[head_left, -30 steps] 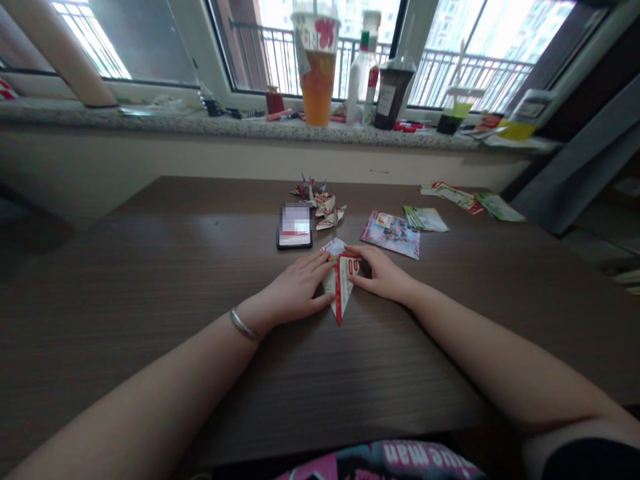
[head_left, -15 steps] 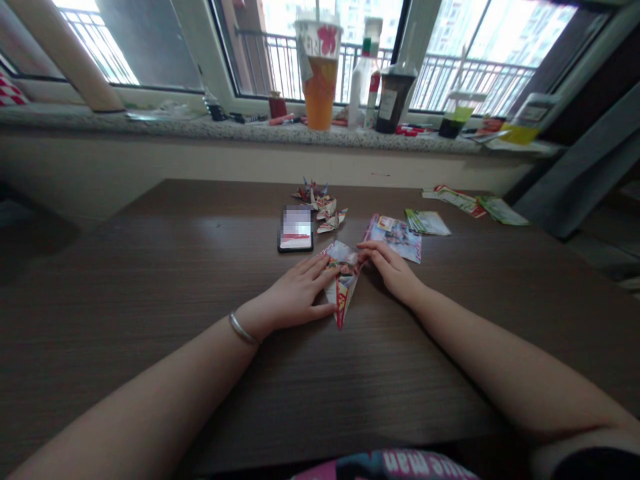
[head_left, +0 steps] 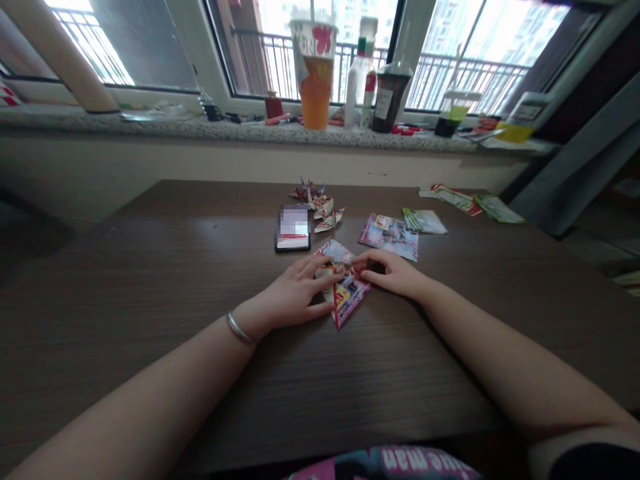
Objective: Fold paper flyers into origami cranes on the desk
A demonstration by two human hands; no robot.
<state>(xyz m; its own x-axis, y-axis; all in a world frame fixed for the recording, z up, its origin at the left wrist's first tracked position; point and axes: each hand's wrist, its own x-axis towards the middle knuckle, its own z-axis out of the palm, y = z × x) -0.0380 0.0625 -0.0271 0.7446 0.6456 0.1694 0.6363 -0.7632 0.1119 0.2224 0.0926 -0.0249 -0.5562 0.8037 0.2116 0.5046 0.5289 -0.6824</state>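
A folded piece of printed paper (head_left: 346, 297), red, white and yellow, lies on the dark wooden table (head_left: 150, 280) and tapers to a point toward me. My left hand (head_left: 295, 297), with a silver bangle on the wrist, rests on the paper's left side, fingers stretched and pressing it down. My right hand (head_left: 393, 273) pinches the paper's upper right flap with its fingertips. The paper's upper middle is partly hidden by my fingers.
A phone (head_left: 293, 229) lies just beyond my hands, beside several small folded paper cranes (head_left: 320, 205). Printed leaflets (head_left: 390, 235) and more sheets (head_left: 465, 200) lie at the right. Drink cups (head_left: 315, 73) and bottles (head_left: 361, 73) stand on the window sill.
The right flap of the paper has been opened outward to the right, showing a yellow and blue print. My right hand shifted slightly toward me; my left hand stayed on the paper.
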